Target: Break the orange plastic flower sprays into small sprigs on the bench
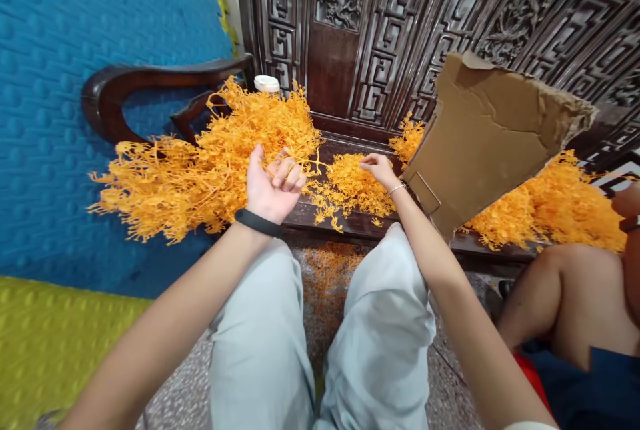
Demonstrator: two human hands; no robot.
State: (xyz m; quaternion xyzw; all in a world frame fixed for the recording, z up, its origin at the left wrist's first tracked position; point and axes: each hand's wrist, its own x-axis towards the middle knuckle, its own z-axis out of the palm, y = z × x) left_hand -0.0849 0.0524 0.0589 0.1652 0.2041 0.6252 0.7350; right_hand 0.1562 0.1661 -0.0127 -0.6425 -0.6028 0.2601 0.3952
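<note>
My left hand [274,185] is turned palm up with its fingers curled around a thin orange branching sprig [318,162], whose stem sticks out to the right. Behind and left of that hand spreads a big heap of tangled orange sprigs [200,177]. My right hand [381,170] hangs over a smaller pile of loose orange pieces [350,177], thumb and fingers pinched together. Whatever lies between those fingertips is too small to make out. Both hands are above the dark wooden bench seat [300,215].
A torn cardboard sheet [490,130] stands upright right of my right hand. Beyond it lie more orange sprigs [550,203] beside a seated person's leg [575,297]. A white round container [267,84] sits behind the big heap, near the wooden armrest [165,80]. Orange bits [330,270] litter the floor.
</note>
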